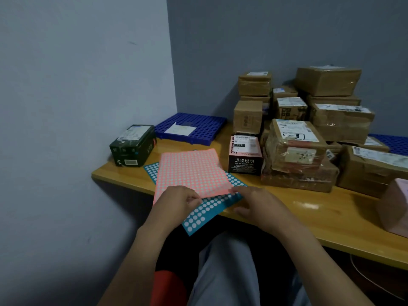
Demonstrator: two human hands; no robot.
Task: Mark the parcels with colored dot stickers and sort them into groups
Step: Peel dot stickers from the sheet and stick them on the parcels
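The left hand [176,200] pinched the near edge of a pink paper dot-sticker sheet [189,171]; the right hand [258,202] touched its corner, fingers straight. Beyond the right hand, taped brown cardboard parcels [295,146] stood heaped (apparently none marked yet, sorting unstarted).

Grey-blue corner walls [88,74]; wooden table [309,217].

Glossy wooden table [309,208], tape-wrapped cardboard parcels [295,149]
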